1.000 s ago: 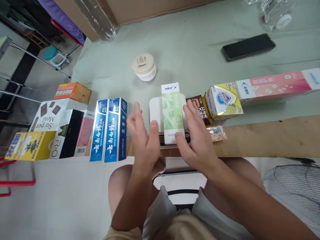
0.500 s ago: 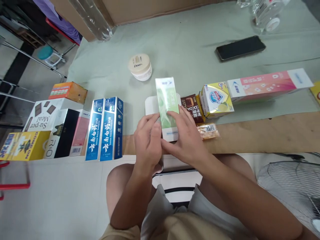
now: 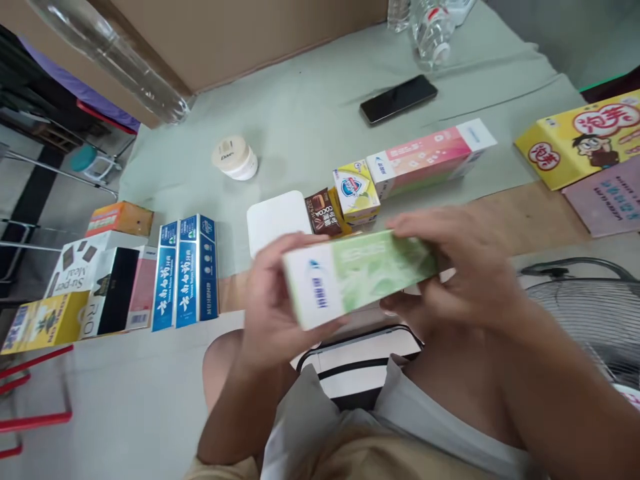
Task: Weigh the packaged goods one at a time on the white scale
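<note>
Between both hands, above the table's front edge, I hold a green and white carton (image 3: 370, 267), turned sideways and somewhat blurred. My left hand (image 3: 273, 303) grips its white end. Around the other end closes my right hand (image 3: 465, 267). Just behind the carton lies a white rounded-corner board or box (image 3: 277, 217). To its right are a brown cocoa snack packet (image 3: 323, 210), a yellow soap box (image 3: 357, 193) and a long pink carton (image 3: 430, 157). My left hand is nearest the white board and partly covers its front edge.
Two blue toothpaste boxes (image 3: 187, 273) stand left, beside several other boxes such as a yellow one (image 3: 50, 320). A Dove jar (image 3: 235, 159), a phone (image 3: 399, 99) and a clear bottle (image 3: 431, 33) are farther back. A yellow snack box (image 3: 585, 143) sits right; a fan (image 3: 590, 313) stands below.
The green carton has been lifted off the white board and turned from lengthwise to sideways, with both hands now on its ends. My view has shifted to the right.
</note>
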{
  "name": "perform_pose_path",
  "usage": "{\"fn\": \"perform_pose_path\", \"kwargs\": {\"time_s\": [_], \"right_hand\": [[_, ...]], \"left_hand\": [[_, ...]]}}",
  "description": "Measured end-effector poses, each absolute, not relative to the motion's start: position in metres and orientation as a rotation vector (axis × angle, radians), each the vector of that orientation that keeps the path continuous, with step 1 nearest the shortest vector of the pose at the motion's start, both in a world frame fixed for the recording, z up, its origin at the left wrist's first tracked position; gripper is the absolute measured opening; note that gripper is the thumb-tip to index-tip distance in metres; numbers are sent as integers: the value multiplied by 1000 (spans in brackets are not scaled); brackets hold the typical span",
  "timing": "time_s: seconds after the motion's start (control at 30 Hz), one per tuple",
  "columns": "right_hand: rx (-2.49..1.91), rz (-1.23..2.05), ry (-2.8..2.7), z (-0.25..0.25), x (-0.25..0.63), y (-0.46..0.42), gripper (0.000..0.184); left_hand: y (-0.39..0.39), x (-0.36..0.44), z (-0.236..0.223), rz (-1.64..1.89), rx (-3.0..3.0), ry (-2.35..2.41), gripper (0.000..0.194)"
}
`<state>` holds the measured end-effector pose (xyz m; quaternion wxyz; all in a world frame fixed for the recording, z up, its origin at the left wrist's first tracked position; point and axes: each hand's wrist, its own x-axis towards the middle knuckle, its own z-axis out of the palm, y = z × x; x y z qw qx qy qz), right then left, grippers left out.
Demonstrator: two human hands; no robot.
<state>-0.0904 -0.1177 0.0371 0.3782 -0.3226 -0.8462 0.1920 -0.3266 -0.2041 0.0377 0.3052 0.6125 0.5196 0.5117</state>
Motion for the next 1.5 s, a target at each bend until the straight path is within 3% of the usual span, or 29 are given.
{"fn": "perform_pose_path", "kwargs": {"time_s": [0.17, 0.27, 0.33, 0.47, 0.63, 0.73, 0.83, 1.07, 1.23, 1.5], "right_hand": [[-1259, 179, -2107, 21, -29, -89, 62], [-1491, 199, -2091, 11, -15, -73, 64], [-1594, 240, -2114, 5, -16, -64, 66], [-1660, 299, -2141, -5, -30, -56, 67], [-1754, 320, -2038, -11, -33, -55, 55], [-1978, 403, -1910, -15, -28, -53, 77], [-2104, 499, -1802, -19, -30, -49, 92], [-2057, 306, -1756, -40, -34, -45, 95], [-1976, 267, -1768, -42, -36, -42, 94], [-2107, 426, -1711, -14, -54, -46, 109]], "left_hand": [[-170, -298, 48, 1065, 1808, 1433, 74], [-112, -296, 56, 1058, 1901, 1594, 42], [-66, -294, 54, 999, 1981, 1632, 33], [5, -279, 37, 699, 2214, 1617, 38], [25, -261, 25, 398, 2292, 1675, 42], [20, -259, 26, 299, 2256, 1680, 44], [16, -258, 28, 258, 2253, 1716, 45], [14, -257, 29, 277, 2262, 1721, 57], [15, -259, 27, 302, 2220, 1720, 49], [23, -260, 19, 377, 2166, 1695, 46]]}}
